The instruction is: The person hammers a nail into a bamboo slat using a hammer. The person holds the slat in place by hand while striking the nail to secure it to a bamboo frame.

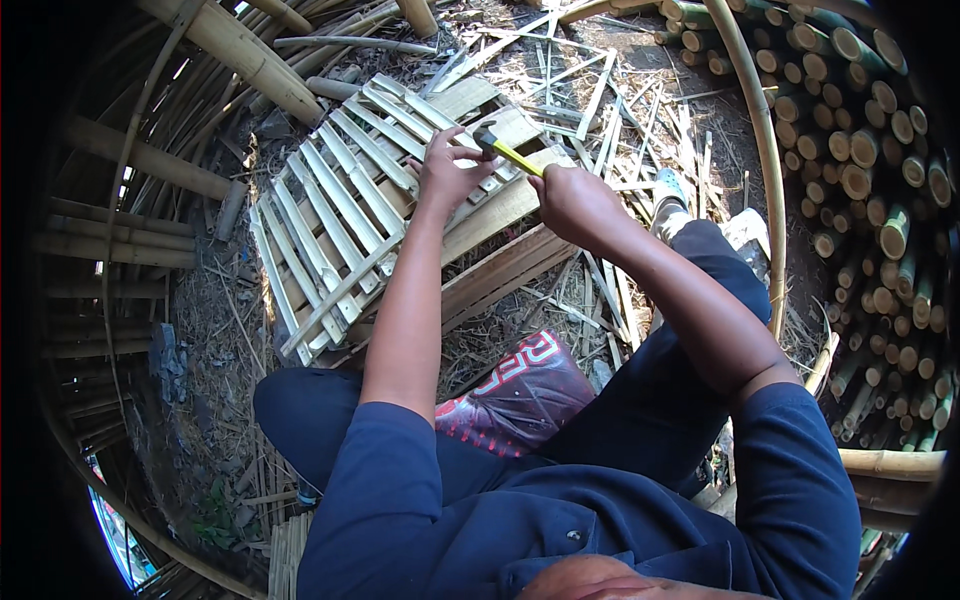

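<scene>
My right hand (578, 208) is closed round the yellow handle of a hammer (518, 158). Its dark head is right beside the fingertips of my left hand (450, 172), above the panel's far right end. The left thumb and fingers are brought together there; whatever they pinch is too small to make out. Beneath my hands lies a panel of pale split-bamboo slats (345, 195), set side by side with gaps and crossed by a strip along the near edge. A low wooden bench (500, 226) of rough planks bears the panel.
Cut bamboo poles (865, 150) are stacked high at the right, behind an upright curved pole (762, 150). Loose bamboo strips (600, 95) litter the ground beyond the bench. A dark red printed sack (520, 400) lies between my legs. Thick bamboo poles (235, 60) slant in at upper left.
</scene>
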The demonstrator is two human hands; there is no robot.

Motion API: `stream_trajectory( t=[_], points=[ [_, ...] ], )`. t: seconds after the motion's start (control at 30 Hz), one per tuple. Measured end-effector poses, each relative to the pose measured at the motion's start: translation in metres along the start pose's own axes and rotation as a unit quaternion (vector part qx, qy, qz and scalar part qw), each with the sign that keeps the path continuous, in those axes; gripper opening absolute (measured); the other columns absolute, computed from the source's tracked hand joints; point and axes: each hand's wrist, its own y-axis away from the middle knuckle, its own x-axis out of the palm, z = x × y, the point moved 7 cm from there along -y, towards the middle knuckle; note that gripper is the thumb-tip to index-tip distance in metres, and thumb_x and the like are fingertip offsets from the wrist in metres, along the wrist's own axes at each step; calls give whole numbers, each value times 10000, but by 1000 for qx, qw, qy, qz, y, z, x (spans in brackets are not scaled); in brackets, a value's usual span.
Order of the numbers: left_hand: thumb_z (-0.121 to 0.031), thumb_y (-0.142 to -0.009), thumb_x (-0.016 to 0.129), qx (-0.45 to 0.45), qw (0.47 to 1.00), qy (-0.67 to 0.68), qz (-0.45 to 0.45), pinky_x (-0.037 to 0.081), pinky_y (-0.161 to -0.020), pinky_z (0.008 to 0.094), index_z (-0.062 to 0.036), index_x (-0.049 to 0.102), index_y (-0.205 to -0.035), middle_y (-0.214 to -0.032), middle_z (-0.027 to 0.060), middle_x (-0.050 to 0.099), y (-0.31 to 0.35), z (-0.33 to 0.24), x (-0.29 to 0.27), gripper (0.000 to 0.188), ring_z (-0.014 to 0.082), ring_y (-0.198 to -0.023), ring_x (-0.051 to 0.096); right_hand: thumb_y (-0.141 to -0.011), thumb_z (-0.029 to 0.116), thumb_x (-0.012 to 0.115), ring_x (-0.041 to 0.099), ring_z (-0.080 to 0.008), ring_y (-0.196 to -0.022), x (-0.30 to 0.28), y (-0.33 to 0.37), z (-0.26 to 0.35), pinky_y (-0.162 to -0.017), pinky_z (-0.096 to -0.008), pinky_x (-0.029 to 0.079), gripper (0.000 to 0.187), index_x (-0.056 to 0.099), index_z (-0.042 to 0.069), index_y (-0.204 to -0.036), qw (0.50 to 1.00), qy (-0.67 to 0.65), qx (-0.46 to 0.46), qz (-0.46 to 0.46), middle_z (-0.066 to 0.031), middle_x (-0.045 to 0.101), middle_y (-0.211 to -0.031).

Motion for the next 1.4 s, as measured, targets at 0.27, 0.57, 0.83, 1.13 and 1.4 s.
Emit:
stream_trajectory(
  t=[0.27, 0.57, 0.83, 1.13, 1.4],
  points=[
    [-296, -726, 915, 42, 998, -30, -26, 336, -1213, 429, -167, 834, -828, -1457, 71, 582, 6, -14, -2, 183, 311, -1443, 438, -1081, 342, 482, 668, -502, -786, 3, -6, -4, -735, -575, 512, 461, 644, -47, -892, 1000, 11, 2, 19, -304, 674, -811],
    [-307, -712, 911, 16, 999, -26, -26, 240, -1228, 555, -190, 837, -819, -1410, 31, 595, 7, -8, 2, 175, 266, -1399, 483, -1083, 334, 479, 672, -482, -765, -5, -3, 4, -721, -578, 511, 441, 650, -42, -926, 1000, 5, -2, 0, -286, 681, -800],
    [-268, -760, 898, 32, 998, -40, -26, 367, -1142, 387, -58, 550, -1332, -966, 17, 776, 5, -4, 4, 702, 145, -988, 699, -1074, 332, 492, 672, -482, -767, -2, -3, 6, -714, -577, 510, 433, 646, -36, -908, 1000, 19, -8, 16, -284, 681, -797],
    [-258, -718, 892, 18, 999, -50, 13, 242, -1208, 478, -106, 765, -1076, -1411, 77, 619, 8, -14, 1, 409, 278, -1365, 524, -1069, 323, 499, 662, -487, -746, 0, 1, 5, -697, -580, 504, 414, 627, -36, -907, 1000, 12, 3, 26, -286, 668, -773],
    [-454, -686, 930, 33, 993, -102, 58, 0, -1251, 644, -115, 750, -1195, -1571, 64, 503, 0, -13, 7, 638, 316, -1566, 257, -1067, 315, 499, 663, -470, -723, 0, 2, 2, -664, -579, 499, 386, 613, -16, -906, 999, 30, -18, 1, -265, 668, -755]
  ],
)
